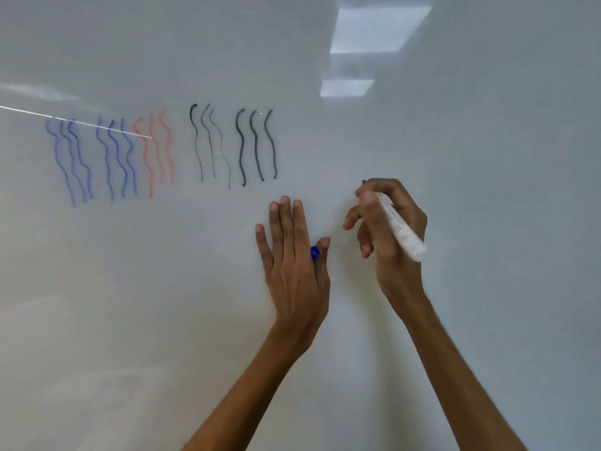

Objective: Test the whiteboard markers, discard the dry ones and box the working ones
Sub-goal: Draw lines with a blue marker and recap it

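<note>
Glossy white whiteboard fills my view, old wavy test squiggles up-left of my grips. Right grip is wrapped round the white blue-tipped whiteboard marker, tip near the board, ready to scribble I reckon. Left grip lies flat against it, probably as a brace, thumb pinching the small blue plastic cap.

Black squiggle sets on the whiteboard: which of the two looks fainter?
The left black set, beside the red squiggles: its strokes are thin and grey, fading in places, while the right black set is thick and solidly dark.
</note>
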